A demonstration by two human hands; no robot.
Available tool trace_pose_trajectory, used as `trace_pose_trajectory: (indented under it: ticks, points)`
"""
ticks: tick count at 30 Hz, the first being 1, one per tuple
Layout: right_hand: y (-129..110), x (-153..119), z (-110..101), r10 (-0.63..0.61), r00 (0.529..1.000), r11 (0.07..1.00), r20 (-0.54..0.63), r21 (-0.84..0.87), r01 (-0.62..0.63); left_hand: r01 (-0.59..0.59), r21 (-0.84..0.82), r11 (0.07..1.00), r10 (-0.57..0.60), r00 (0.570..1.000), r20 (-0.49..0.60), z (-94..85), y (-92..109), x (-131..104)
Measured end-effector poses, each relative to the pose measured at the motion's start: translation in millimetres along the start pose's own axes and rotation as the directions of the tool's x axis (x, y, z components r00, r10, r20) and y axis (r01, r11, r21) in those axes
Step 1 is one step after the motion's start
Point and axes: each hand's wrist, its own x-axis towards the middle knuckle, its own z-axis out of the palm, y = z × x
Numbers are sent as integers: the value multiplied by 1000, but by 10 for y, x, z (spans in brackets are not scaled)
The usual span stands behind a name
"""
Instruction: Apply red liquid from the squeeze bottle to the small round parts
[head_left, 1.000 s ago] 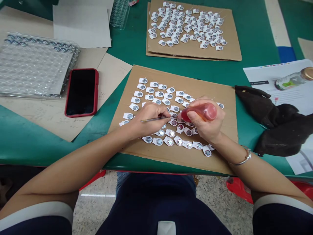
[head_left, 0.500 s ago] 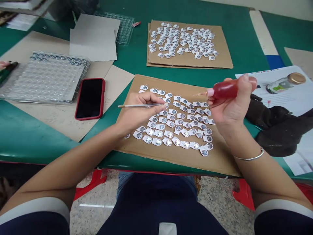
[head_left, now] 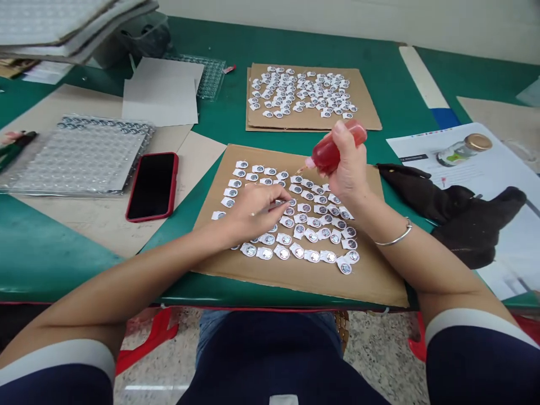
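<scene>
My left hand (head_left: 264,211) is closed on a thin metal tool (head_left: 272,206), perhaps tweezers, over the near cardboard sheet (head_left: 367,281). Its fingertips are close to the small round pieces (head_left: 312,223), silver and dark discs on white paper tabs laid out in rows. In my right hand (head_left: 348,166) is a red squeeze bottle (head_left: 331,152) with a pink collar and a fine needle tip. The bottle is tilted, its tip pointing down and left above the upper rows. Whether the tip touches a piece, I cannot tell.
A second cardboard sheet (head_left: 367,115) with many similar pieces lies farther back. On the left are a phone (head_left: 152,185) in a red case and bubble-wrapped sheets (head_left: 84,154). To the right, a dark cloth (head_left: 468,219) and a glass jar (head_left: 464,149) rest on printed paper.
The red bottle in my right hand has moved left and now tilts downward, close to my left hand. My left hand has turned slightly with its metal tool. The camera view has shifted.
</scene>
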Motion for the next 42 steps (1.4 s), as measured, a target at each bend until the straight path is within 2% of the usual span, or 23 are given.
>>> trace_pose_trajectory:
  ticks: [2, 5, 8, 13, 16, 19, 27, 34, 39, 42]
  points:
    - [26, -43, 33, -7, 1000, 999, -13, 32, 7, -150, 93, 984, 152, 988, -11, 70, -92, -34]
    - [88, -103, 42, 149, 981, 984, -121, 119, -135, -249, 126, 960, 251, 968, 2, 121, -205, -81]
    - [151, -139, 36, 219, 962, 969, -160, 148, -196, -268, 122, 956, 264, 963, 44, 138, -252, -108]
    - [232, -193, 24, 123, 988, 992, -94, 52, -118, -313, 97, 945, 307, 949, 67, 154, -246, -109]
    - [260, -223, 17, 64, 997, 998, -37, -11, -64, -305, 87, 948, 299, 951, 73, 154, -235, -102]
    - [244, -233, 24, 43, 998, 998, -34, -38, -45, -282, 89, 955, 275, 958, 83, 157, -235, -97]
    - [62, -246, 85, 143, 986, 979, -84, 158, -128, -272, 118, 955, 265, 961, 75, 183, -249, -79]
    - [70, -275, 101, 179, 981, 981, -68, 85, -173, -296, 149, 943, 283, 954, 103, 201, -289, -100]
    - [62, -298, 121, 120, 993, 989, 6, 90, -120, -325, 235, 916, 296, 943, 149, 229, -247, -83]
    - [53, -330, 110, 124, 991, 992, 53, 25, -125, -395, 358, 846, 351, 918, 183, 237, -146, -64]
